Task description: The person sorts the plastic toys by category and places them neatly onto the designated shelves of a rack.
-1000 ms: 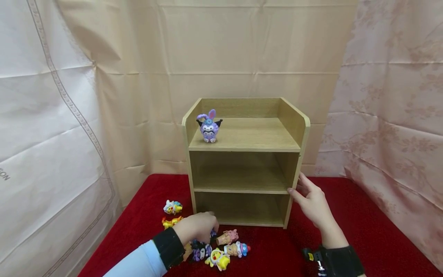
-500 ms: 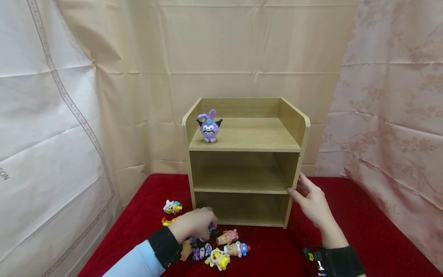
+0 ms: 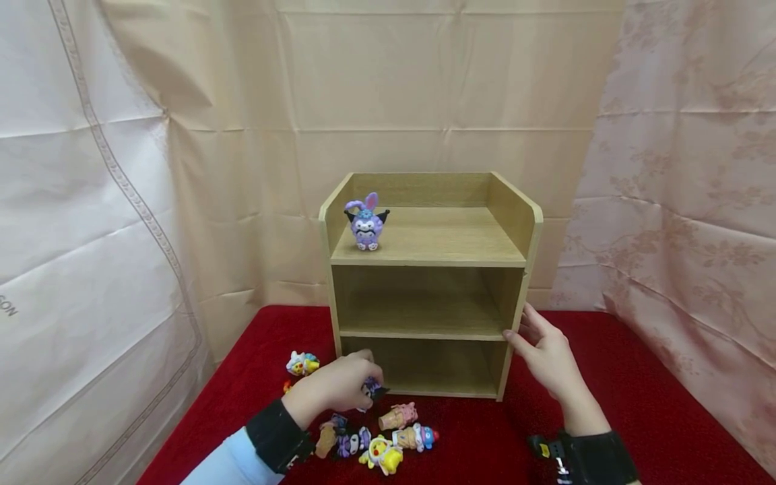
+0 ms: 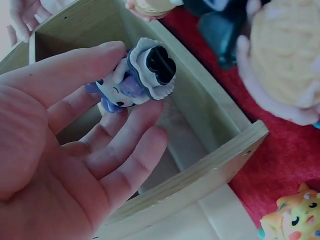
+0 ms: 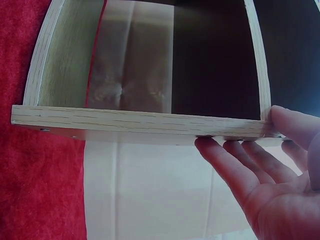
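My left hand pinches a small purple, white and black figurine between thumb and fingers, just in front of the shelf's bottom left corner. In the left wrist view its black-and-white frilled end points away from the palm. My right hand holds the right side panel of the wooden shelf, thumb at the front edge and fingers along the outer face. A purple rabbit-eared figurine stands upright at the left of the top level.
On the red cloth lie a pink cone figurine, a blue-topped cone figurine, a yellow figurine and a purple figurine. A white-and-yellow figurine lies left of the shelf, near an orange figurine.
My left hand has risen slightly from the pile with the purple-and-black figurine, uncovering more of the figurines beneath. My right hand stays on the shelf's side.
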The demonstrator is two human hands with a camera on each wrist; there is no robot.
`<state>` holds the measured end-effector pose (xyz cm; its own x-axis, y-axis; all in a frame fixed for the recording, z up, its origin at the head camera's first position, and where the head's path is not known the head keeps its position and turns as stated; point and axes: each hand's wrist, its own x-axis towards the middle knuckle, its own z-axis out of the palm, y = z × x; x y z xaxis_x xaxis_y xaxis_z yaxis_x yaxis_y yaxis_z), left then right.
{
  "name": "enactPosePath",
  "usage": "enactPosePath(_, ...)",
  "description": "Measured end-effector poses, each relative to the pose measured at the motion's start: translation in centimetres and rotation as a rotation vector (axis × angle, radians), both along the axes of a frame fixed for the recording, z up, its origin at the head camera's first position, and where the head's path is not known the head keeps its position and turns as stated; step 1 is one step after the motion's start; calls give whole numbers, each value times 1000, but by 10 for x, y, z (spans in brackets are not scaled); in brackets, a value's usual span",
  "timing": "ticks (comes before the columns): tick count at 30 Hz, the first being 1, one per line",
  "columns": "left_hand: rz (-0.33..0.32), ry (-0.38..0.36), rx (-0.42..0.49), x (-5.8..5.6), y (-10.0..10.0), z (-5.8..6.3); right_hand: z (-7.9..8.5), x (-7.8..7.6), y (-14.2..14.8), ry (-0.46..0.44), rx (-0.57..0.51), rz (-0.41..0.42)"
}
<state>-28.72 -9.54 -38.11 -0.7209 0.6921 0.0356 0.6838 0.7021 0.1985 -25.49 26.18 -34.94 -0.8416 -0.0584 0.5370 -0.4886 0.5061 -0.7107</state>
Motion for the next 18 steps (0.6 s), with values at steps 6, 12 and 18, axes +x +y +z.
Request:
enactPosePath(6, 0, 24, 75, 4, 1, 7, 0, 0, 0, -4, 4, 0)
enactPosePath(12, -11, 14, 162, 7, 1, 14, 0, 1, 0, -6, 6, -3)
enactPosePath(18, -23, 68, 236, 10, 0, 18, 1, 2, -1, -4, -7, 3)
